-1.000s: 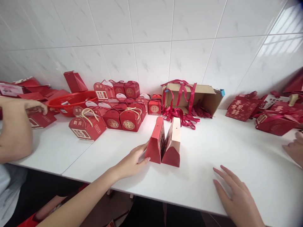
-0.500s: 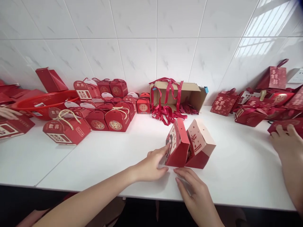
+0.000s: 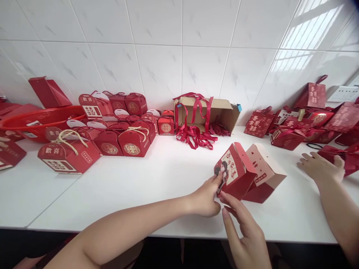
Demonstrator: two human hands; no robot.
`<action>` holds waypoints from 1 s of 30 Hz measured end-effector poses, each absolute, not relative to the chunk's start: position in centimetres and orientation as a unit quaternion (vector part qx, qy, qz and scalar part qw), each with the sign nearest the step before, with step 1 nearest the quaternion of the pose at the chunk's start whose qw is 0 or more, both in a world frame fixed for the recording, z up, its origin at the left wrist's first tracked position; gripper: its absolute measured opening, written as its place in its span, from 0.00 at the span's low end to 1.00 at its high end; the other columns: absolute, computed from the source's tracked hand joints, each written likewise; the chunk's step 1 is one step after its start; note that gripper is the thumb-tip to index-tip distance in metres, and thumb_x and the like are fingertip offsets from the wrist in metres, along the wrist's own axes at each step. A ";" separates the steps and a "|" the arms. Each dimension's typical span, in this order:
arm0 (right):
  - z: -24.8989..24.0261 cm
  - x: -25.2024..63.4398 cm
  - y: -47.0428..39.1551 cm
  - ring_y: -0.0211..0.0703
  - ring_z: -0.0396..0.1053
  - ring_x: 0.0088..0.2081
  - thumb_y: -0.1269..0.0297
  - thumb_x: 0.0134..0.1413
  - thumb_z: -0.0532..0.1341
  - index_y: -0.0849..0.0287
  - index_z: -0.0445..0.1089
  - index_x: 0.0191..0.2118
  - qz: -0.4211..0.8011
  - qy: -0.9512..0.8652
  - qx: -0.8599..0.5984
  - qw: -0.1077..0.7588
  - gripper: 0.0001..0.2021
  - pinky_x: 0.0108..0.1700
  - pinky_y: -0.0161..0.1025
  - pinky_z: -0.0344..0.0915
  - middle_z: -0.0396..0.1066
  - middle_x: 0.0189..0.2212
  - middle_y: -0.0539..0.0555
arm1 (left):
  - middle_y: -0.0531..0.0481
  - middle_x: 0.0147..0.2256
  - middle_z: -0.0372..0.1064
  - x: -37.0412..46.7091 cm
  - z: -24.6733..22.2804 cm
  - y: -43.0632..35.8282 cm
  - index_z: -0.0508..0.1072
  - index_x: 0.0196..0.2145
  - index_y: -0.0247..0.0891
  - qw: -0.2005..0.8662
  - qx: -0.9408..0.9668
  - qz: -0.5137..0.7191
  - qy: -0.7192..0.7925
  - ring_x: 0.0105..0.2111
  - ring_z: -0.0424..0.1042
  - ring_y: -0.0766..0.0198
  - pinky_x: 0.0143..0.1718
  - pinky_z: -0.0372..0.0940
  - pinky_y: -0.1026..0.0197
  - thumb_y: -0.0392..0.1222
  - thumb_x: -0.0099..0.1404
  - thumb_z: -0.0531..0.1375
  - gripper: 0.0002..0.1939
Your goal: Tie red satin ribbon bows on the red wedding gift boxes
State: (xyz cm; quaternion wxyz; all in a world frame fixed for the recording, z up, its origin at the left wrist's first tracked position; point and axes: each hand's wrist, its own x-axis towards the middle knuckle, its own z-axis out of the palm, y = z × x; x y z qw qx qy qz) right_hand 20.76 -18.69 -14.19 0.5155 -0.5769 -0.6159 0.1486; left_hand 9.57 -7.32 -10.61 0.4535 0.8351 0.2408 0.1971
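Two red gift boxes stand side by side on the white table in front of me. The nearer red box (image 3: 238,168) has a cream panel with a printed couple; its neighbour (image 3: 265,173) has a pale pink top. My left hand (image 3: 206,198) presses its outstretched fingers against the left side of the couple box, thumb apart, not wrapped around it. Just below that box is my right hand (image 3: 246,231), fingers apart and holding nothing. Its fingertips are close to the box's lower left corner; whether they touch it I cannot tell.
Behind lies a cardboard carton (image 3: 221,112) draped with dark red ribbons (image 3: 196,136). Several red boxes (image 3: 109,144) and a red basin (image 3: 17,121) are at left. On the right, another person's hand (image 3: 322,168) rests near ribboned boxes (image 3: 288,136).
Both boxes have slid right along the table, with my left hand following against them. My right hand has moved right too. The other person's hand at right now lies spread beside a red box.
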 end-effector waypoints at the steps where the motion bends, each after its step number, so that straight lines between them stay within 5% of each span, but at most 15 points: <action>1: -14.3 20.8 -18.6 0.52 0.64 0.56 0.63 0.60 0.55 0.56 0.63 0.55 0.158 -0.606 -0.582 0.519 0.18 0.53 0.50 0.67 0.65 0.55 0.60 | 0.33 0.62 0.49 10.0 -10.8 -7.1 0.45 0.65 0.33 0.447 0.838 0.190 0.247 0.61 0.52 0.44 0.58 0.56 0.48 0.24 0.44 0.56 0.49; 8: -14.3 20.7 -17.6 0.53 0.44 0.66 0.53 0.60 0.54 0.55 0.49 0.65 0.288 -0.488 -0.618 0.545 0.30 0.65 0.55 0.46 0.45 0.66 0.57 | 0.42 0.60 0.58 10.1 -12.1 -5.6 0.48 0.64 0.40 0.430 0.875 0.143 0.174 0.59 0.59 0.50 0.57 0.57 0.49 0.24 0.50 0.52 0.43; 16: -12.1 20.6 -14.2 0.47 0.33 0.68 0.47 0.55 0.57 0.53 0.46 0.66 0.422 -0.395 -0.602 0.551 0.37 0.66 0.51 0.34 0.38 0.67 0.51 | 0.34 0.57 0.59 8.1 -14.0 -6.3 0.54 0.60 0.32 0.327 0.908 0.192 0.178 0.58 0.59 0.50 0.56 0.59 0.50 0.31 0.58 0.53 0.31; 23: -12.6 23.3 -12.7 0.49 0.37 0.67 0.46 0.50 0.61 0.52 0.44 0.66 0.435 -0.385 -0.610 0.539 0.41 0.65 0.48 0.42 0.39 0.67 0.52 | 0.35 0.55 0.61 8.0 -13.7 -6.6 0.53 0.59 0.31 0.291 0.924 0.164 0.187 0.56 0.61 0.51 0.55 0.60 0.49 0.31 0.60 0.51 0.29; 30: -13.2 29.4 -11.5 0.51 0.47 0.65 0.48 0.50 0.61 0.53 0.41 0.67 0.364 -0.397 -0.653 0.533 0.43 0.64 0.46 0.47 0.47 0.65 0.59 | 0.29 0.58 0.56 8.0 -13.9 -6.9 0.51 0.61 0.24 0.248 0.940 0.130 0.195 0.62 0.52 0.48 0.61 0.54 0.50 0.33 0.61 0.51 0.30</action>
